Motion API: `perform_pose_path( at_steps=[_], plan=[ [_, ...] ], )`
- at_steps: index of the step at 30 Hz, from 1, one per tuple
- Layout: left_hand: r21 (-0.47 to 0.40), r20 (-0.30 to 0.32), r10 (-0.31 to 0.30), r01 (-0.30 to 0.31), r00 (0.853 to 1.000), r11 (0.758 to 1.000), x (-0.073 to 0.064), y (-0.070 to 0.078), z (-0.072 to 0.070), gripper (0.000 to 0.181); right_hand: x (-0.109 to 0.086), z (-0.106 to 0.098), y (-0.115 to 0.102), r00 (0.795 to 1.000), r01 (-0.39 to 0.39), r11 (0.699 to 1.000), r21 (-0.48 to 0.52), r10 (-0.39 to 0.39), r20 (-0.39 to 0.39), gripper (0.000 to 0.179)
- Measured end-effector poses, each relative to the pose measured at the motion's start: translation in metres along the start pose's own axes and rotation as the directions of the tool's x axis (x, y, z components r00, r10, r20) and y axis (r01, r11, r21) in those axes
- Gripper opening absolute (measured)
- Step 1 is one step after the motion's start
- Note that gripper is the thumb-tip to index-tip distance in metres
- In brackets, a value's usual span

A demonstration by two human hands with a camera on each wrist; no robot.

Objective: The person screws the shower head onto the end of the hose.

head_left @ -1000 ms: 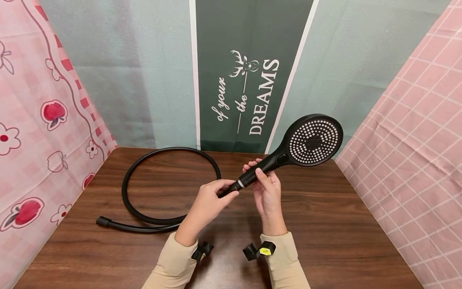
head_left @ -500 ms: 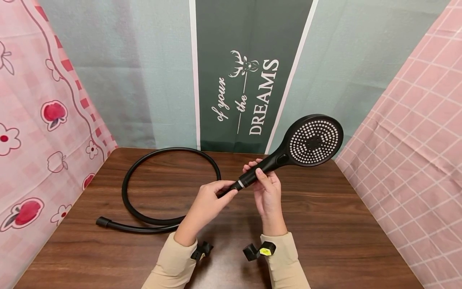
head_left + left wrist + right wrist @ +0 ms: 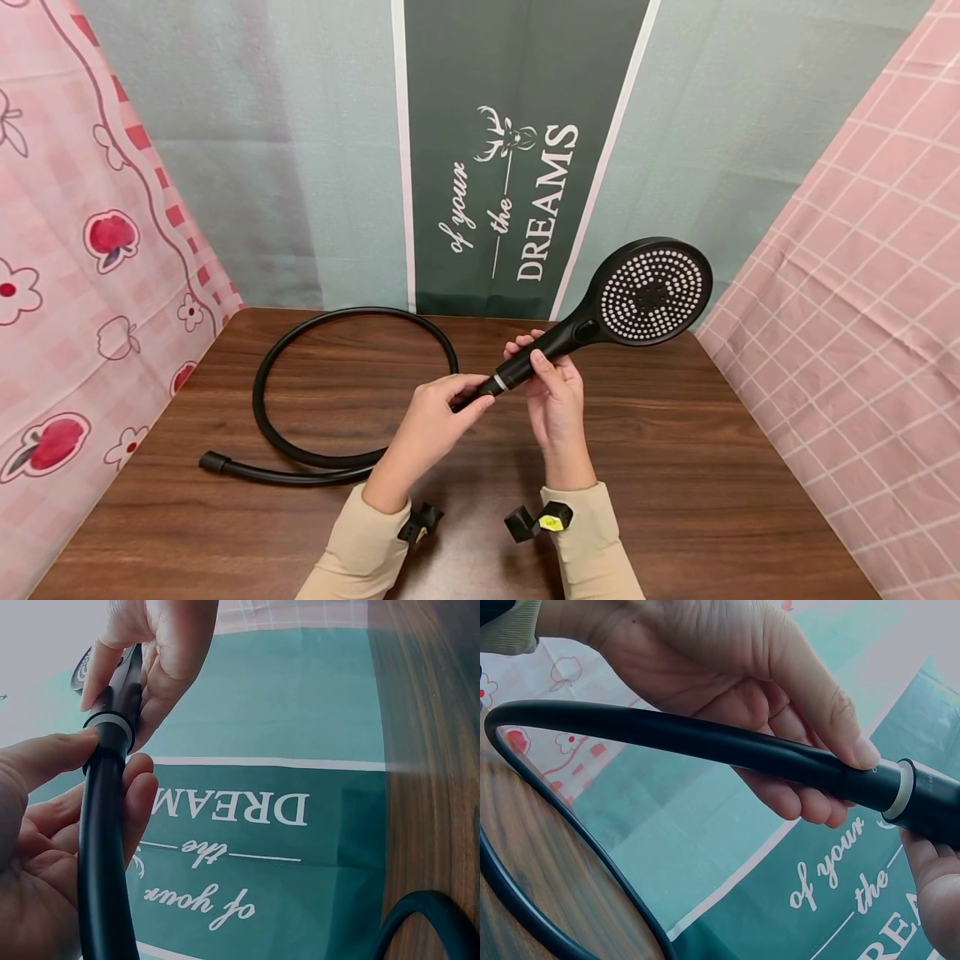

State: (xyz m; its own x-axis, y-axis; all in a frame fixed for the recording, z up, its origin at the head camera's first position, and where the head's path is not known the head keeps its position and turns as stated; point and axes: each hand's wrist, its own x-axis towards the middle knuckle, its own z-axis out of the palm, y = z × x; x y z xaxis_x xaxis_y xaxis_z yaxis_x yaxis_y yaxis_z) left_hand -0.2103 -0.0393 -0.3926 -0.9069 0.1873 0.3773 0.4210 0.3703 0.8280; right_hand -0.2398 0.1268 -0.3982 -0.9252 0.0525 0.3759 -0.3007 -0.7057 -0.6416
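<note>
"Brown wood-grain table [image 3: 675, 467]: what's held above it?"

"Black, round-faced shower head [image 3: 617, 310], handle [image 3: 519, 367] gripped between thumb and fingers of the right hand [image 3: 557, 404]."

"Left hand [image 3: 441, 415]?"

"Pinching the end of the flexible black hose [image 3: 103, 855], beside the white ring [image 3: 904, 791]."

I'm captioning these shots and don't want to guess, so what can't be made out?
Head view: part of the held end of the hose, covered by the left hand.
Head view: the back of the shower head, turned away.
Left wrist view: most of the shower head, behind the right hand.
Right wrist view: the shower head's disc, beyond the right edge; marks on the handle, too small to read.
</note>
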Motion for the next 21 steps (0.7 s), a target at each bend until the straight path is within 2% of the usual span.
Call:
perform_pose_path(
  at_steps=[9,21],
  plan=[
    [0.019,-0.01,0.024,-0.024,1.0,1.0,0.0003,0.0,-0.0004,0.022,0.0008,0.0004,0.0001,1.0,-0.001,1.0,-0.005,0.001,0.003,0.018],
    [-0.053,0.04,-0.036,0.038,0.999,0.998,0.0004,-0.004,-0.0029,0.023,0.0004,0.0005,0.0002,1.0,-0.006,1.0,-0.007,0.006,-0.003,0.017]
  ],
)
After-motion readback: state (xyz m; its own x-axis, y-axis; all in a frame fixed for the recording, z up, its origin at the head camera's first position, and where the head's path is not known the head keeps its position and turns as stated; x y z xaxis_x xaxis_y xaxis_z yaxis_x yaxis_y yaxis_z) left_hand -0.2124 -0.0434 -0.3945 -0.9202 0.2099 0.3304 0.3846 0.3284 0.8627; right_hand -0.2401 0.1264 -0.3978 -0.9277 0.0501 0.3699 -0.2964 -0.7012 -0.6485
